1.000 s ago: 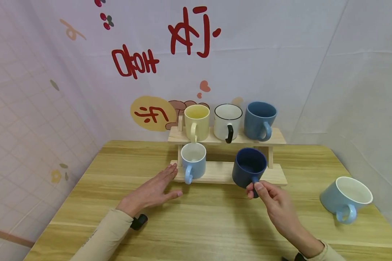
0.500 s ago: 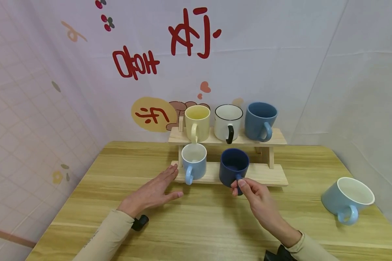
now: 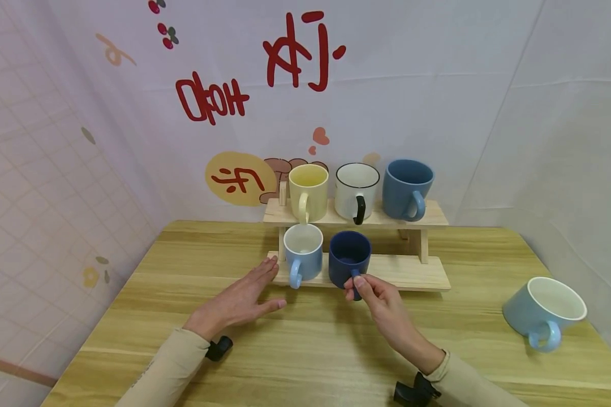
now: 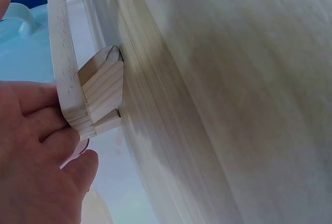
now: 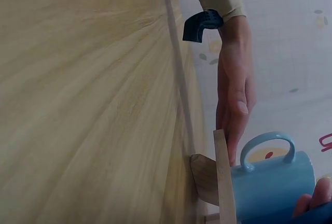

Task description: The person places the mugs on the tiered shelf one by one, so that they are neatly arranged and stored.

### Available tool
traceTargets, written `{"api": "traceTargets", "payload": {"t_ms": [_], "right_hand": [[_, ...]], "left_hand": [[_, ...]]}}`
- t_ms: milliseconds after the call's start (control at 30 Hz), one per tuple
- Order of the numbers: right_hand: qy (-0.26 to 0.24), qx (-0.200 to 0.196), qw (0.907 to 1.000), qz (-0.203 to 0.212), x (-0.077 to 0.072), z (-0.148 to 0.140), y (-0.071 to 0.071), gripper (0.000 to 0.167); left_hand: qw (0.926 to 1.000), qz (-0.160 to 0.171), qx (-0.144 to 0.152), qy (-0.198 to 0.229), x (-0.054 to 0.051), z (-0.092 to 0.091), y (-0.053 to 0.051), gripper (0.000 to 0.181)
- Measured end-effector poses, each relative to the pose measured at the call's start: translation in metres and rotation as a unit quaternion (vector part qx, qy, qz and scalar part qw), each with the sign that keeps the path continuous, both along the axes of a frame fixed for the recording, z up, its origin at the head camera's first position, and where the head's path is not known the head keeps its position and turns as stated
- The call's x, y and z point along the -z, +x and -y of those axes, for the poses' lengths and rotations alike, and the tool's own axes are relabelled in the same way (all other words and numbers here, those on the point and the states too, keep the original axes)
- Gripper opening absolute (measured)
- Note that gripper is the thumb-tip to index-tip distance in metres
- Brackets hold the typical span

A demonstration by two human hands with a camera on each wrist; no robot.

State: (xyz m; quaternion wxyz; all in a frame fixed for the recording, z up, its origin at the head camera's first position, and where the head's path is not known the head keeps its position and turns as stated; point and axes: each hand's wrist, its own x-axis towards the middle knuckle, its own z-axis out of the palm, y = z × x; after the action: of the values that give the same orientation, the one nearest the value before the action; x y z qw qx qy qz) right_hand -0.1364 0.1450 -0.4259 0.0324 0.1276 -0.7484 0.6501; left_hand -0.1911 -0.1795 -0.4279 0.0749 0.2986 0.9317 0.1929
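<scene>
By its handle, my right hand (image 3: 384, 311) pinches a dark blue mug (image 3: 347, 259) over the lower board of a wooden two-tier rack (image 3: 407, 271). To the mug's left, a light blue mug (image 3: 308, 261) stands upright on the same board, handle toward me. My left hand (image 3: 236, 299) lies with straight fingers at the board's left end; the left wrist view has its fingers (image 4: 46, 123) touching the wood. In the right wrist view, right fingertips (image 5: 321, 190) show at the lower right edge. Whether the dark blue mug's base touches the board cannot be told.
Along the upper board stand a pale yellow mug (image 3: 315, 198), a white mug (image 3: 351, 198) with black rim and handle, and a medium blue mug (image 3: 402, 195). Another light blue mug (image 3: 532, 308) is on the wooden table (image 3: 305, 362) at right. Printed cloth (image 3: 412, 102) hangs behind.
My right hand has carried the dark blue mug leftward along the lower board, close beside the light blue mug. The left hand has stayed in place.
</scene>
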Motion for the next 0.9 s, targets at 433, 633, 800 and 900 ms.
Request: {"api": "traceTargets", "payload": {"t_ms": [433, 633, 800, 900], "right_hand": [[0.005, 0.019, 0.9997, -0.012, 0.004, 0.007, -0.011, 0.035], [0.002, 0.023, 0.9996, -0.016, 0.003, 0.01, -0.018, 0.036], [0.013, 0.032, 0.9993, -0.011, 0.001, 0.011, -0.022, 0.035], [0.027, 0.032, 0.9991, 0.0, 0.0, 0.01, -0.023, 0.037]], "left_hand": [[1.0, -0.003, 0.002, 0.0, 0.001, -0.001, 0.002, 0.093], [1.0, -0.004, 0.003, 0.002, 0.0, -0.001, 0.001, 0.092], [1.0, 0.001, 0.0, 0.007, -0.001, -0.002, 0.0, 0.092], [1.0, 0.002, -0.001, 0.001, 0.0, -0.001, 0.0, 0.093]]}}
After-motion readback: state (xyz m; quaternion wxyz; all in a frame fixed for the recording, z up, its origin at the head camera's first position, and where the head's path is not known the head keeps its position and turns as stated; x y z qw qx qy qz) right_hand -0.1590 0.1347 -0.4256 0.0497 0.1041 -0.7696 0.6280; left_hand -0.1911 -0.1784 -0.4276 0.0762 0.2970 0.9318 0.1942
